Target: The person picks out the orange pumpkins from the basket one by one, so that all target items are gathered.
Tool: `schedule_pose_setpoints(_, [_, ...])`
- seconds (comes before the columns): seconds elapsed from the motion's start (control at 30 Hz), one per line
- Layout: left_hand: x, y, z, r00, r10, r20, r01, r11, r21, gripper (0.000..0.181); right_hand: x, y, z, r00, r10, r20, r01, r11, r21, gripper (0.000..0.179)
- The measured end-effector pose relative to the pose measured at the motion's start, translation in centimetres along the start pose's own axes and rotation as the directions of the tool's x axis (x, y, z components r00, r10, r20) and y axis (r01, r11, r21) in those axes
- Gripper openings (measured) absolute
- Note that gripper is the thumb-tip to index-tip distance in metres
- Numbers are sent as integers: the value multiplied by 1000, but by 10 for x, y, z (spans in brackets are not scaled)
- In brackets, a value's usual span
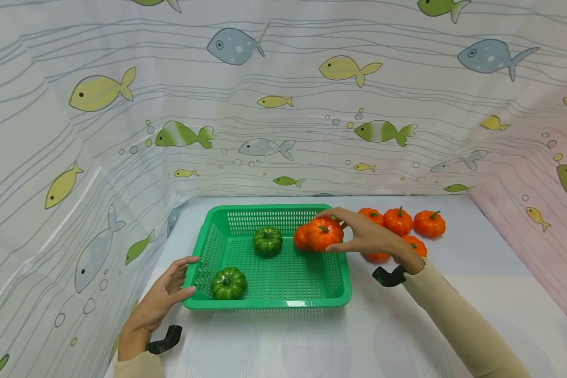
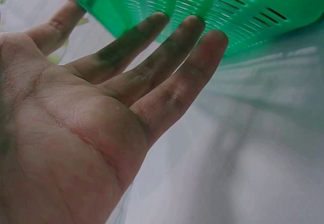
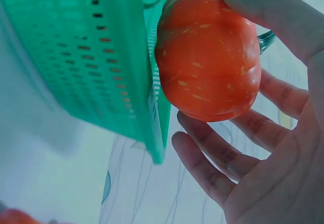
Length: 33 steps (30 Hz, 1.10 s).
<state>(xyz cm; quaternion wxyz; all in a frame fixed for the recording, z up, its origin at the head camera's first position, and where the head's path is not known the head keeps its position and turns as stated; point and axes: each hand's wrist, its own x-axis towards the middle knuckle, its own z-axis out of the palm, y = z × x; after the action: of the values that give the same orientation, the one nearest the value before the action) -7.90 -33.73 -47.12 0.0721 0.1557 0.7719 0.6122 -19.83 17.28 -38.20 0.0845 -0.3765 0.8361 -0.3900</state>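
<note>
A small orange pumpkin [image 1: 325, 234] is in my right hand [image 1: 368, 234], held between thumb and fingers over the right side of a green plastic basket [image 1: 269, 303]. In the right wrist view the held pumpkin [image 3: 207, 57] is beside the basket's rim, its dark green stem towards the palm. Partly hidden behind it, another orange pumpkin [image 1: 300, 238] lies in the basket. Two green pumpkins are in there too, one near the middle [image 1: 267, 241] and one at the front left [image 1: 229, 283]. My left hand [image 1: 156, 299] is at the basket's left wall, its fingers extended, fingertips [image 2: 215, 39] at the slotted side.
Several orange pumpkins [image 1: 430, 224] sit on the white table [image 1: 458, 268] right of the basket, some partly covered by my right hand and forearm. A fish-patterned sheet [image 1: 283, 121] rises behind the table and along both sides.
</note>
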Motion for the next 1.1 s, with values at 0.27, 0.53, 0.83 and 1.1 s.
schedule_pose_setpoints(0.27, [-1, 0, 0, 1000, 4, -15, -4, 1000, 8, 64, -23, 8, -12, 997, 49, -66, -52, 997, -50, 73])
schedule_pose_setpoints(0.53, [-1, 0, 0, 1000, 6, -10, -6, 1000, 2, 64, -49, 18, -23, 985, 135, -110, -139, 990, -34, 72])
schedule_pose_setpoints(0.83, [0, 1, 1, 1000, 13, -1, -13, 1000, -2, 64, -79, 35, -32, 964, 198, -178, -209, 977, -45, 75])
schedule_pose_setpoints(1.1, [0, 2, 2, 1000, 0, -16, 0, 1000, -2, 64, -108, 45, -41, 929, 289, -231, -308, 950, -55, 72])
